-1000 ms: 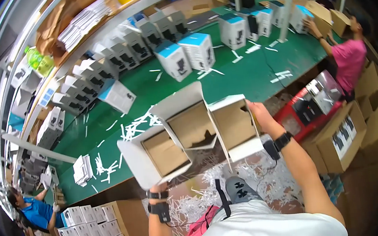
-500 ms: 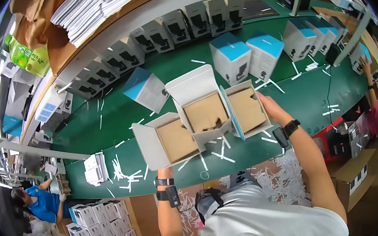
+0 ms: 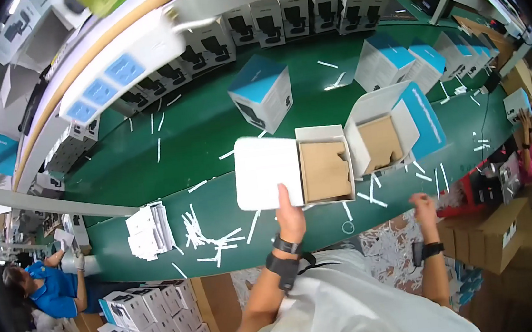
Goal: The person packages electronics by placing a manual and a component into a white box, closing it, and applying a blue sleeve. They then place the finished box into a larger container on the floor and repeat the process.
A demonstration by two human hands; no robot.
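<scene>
While left hand [image 3: 291, 210] fingers pinch the near edge of the open white carton [image 3: 293, 167], brown insert in, flaps not yet shut, right hand [image 3: 422, 205] hangs loosely curled w/ nothing in it, off the green bench [image 3: 198, 140]; second open carton [image 3: 392, 130] beside.

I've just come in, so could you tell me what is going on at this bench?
A person stands at a green table strewn with white paper strips. Their left hand grips the near edge of an open white carton with a brown cardboard insert. Their right hand hangs empty off the table's edge. A second open carton sits just beside.
</scene>
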